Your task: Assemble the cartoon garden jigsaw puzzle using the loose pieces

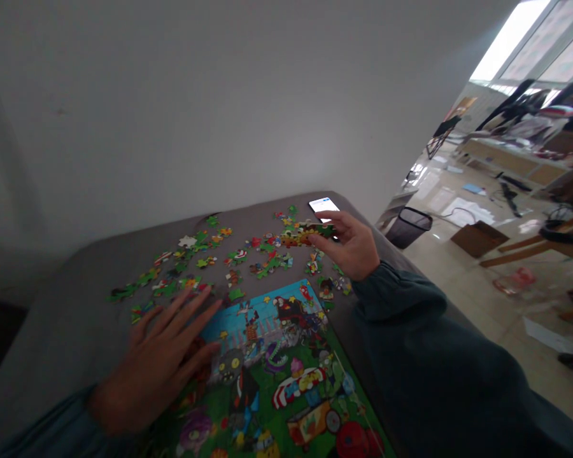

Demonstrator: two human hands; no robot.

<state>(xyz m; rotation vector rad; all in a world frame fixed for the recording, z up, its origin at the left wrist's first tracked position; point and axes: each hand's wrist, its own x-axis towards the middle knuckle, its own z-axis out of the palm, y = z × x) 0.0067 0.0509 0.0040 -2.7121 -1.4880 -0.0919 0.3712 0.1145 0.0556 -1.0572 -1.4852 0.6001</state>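
Grey fabric surface (pixel 71 305) under everything. Large assembled cartoon jigsaw puzzle (pixel 277 375) at near side; your left hand (pixel 155 362) on its edge, fingers spread flat, released. Your right hand (pixel 346 245) over loose pieces, fingers pinching joined strip of multicoloured pieces (pixel 305 234). Scattered green cardboard pieces (pixel 205 245) beyond; lit smartphone (pixel 323 207) at far edge.

The left hand (pixel 155 362) lies spread flat on a colourful, assembled jigsaw puzzle (pixel 279 375), while the right hand (pixel 348 245) grips a joined strip of puzzle pieces (pixel 306 235) just in front of a phone (pixel 323 205). Loose pieces (pixel 195 254) lie scattered across the grey table (pixel 62 318). Beyond it, a wastebasket (pixel 408 227) stands on the floor (pixel 463 280).
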